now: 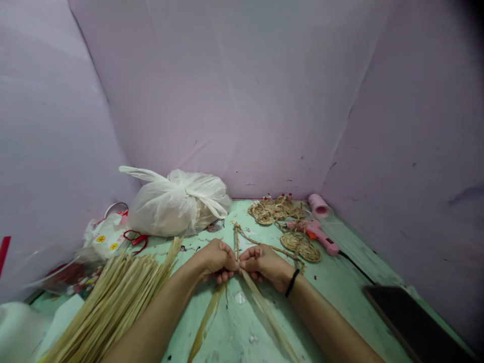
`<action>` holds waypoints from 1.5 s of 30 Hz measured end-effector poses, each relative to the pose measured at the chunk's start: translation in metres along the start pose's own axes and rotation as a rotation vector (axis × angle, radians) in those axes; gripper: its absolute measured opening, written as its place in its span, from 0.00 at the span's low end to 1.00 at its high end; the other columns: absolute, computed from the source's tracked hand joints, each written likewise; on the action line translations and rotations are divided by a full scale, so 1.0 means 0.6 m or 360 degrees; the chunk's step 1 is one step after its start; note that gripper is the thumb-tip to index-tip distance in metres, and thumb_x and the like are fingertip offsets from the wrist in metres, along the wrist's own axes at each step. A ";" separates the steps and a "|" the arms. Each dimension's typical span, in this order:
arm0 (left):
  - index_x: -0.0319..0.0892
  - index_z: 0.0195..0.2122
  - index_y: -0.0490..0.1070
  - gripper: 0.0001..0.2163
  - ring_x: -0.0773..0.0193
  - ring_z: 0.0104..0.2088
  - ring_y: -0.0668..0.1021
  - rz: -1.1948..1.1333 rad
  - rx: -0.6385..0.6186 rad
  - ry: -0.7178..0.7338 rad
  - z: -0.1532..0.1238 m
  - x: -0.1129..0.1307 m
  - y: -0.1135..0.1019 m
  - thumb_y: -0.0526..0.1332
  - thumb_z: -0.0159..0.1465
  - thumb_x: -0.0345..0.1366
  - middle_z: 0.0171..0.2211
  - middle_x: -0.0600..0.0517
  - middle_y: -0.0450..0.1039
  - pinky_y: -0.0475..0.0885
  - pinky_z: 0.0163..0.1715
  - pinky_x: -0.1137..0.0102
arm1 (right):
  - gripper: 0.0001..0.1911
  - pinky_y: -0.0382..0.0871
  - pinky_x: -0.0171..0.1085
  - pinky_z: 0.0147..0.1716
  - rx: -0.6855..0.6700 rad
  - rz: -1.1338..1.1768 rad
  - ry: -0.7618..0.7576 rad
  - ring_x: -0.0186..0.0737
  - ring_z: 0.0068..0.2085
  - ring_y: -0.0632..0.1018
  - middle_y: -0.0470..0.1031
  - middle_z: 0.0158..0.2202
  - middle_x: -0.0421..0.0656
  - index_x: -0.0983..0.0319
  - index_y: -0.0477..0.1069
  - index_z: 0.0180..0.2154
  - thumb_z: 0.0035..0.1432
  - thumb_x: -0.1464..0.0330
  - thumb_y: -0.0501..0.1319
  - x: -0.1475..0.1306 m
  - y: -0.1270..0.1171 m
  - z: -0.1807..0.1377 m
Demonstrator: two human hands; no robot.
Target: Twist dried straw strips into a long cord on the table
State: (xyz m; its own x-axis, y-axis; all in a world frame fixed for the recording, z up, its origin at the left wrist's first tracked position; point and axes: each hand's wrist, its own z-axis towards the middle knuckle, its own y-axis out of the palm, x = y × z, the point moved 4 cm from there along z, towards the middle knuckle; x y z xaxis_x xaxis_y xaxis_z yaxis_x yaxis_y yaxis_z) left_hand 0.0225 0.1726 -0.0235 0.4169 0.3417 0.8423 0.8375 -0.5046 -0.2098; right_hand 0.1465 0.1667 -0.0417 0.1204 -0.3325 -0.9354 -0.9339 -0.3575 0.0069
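My left hand [216,259] and my right hand [264,264] meet at the middle of a pale green table [340,282], fingers curled and pinching dried straw strips [260,302]. Beyond the fingers a plaited straw braid [237,237] runs away from me, and its far end curves right toward the coils. Two loose strips trail back toward me under the wrists. A black band sits on my right wrist.
A thick bundle of straw strips [113,302] lies at left. A tied white plastic bag [177,201] sits behind it, with red scissors [136,239] beside. Woven straw coils [278,209], a pink glue gun [319,234] and a pink roll [319,205] lie at back right. A dark tablet [412,322] rests at right.
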 end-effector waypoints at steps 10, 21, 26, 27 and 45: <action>0.39 0.12 0.58 0.05 0.77 0.10 0.51 0.0191 0.0260 0.0033 0.010 -0.005 0.005 0.55 0.40 0.28 0.08 0.60 0.49 0.42 0.12 0.75 | 0.01 0.52 0.26 0.14 0.0215 -0.0586 -0.0106 0.25 0.14 0.61 0.63 0.12 0.34 0.65 0.67 0.20 0.37 0.75 0.58 -0.006 -0.008 0.004; 0.41 0.10 0.54 0.06 0.74 0.09 0.52 0.0188 0.0483 -0.0012 0.005 0.007 0.022 0.51 0.38 0.25 0.05 0.59 0.46 0.43 0.11 0.74 | 0.05 0.49 0.31 0.18 0.0563 -0.1383 -0.0032 0.32 0.19 0.67 0.69 0.15 0.44 0.64 0.71 0.15 0.35 0.73 0.57 -0.055 0.000 -0.039; 0.40 0.09 0.55 0.06 0.74 0.08 0.54 -0.0040 0.0443 -0.0180 -0.010 0.012 0.019 0.52 0.39 0.27 0.06 0.57 0.52 0.43 0.09 0.75 | 0.04 0.48 0.33 0.19 0.0691 -0.1395 -0.0106 0.35 0.21 0.68 0.71 0.16 0.46 0.62 0.71 0.15 0.36 0.72 0.59 -0.071 0.020 -0.054; 0.39 0.09 0.56 0.05 0.75 0.08 0.54 -0.0095 0.0411 -0.0160 -0.010 0.012 0.017 0.52 0.39 0.27 0.07 0.56 0.54 0.43 0.09 0.76 | 0.04 0.48 0.33 0.19 0.0675 -0.1359 -0.0117 0.34 0.20 0.67 0.70 0.15 0.45 0.62 0.71 0.14 0.36 0.72 0.59 -0.070 0.022 -0.054; 0.40 0.12 0.56 0.08 0.78 0.08 0.54 -0.0404 0.0152 0.0050 -0.015 -0.012 0.002 0.58 0.39 0.30 0.09 0.59 0.55 0.41 0.08 0.78 | 0.07 0.51 0.29 0.18 0.0211 -0.1152 -0.0388 0.29 0.18 0.63 0.68 0.14 0.39 0.64 0.70 0.15 0.36 0.77 0.54 -0.053 0.042 -0.045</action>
State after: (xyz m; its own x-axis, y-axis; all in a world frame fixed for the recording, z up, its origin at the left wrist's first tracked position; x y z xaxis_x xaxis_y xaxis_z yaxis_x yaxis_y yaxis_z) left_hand 0.0173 0.1623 -0.0254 0.1797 0.4223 0.8885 0.9439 -0.3285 -0.0348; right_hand 0.1282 0.1447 -0.0023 0.6530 0.1512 -0.7421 -0.6850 -0.3000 -0.6639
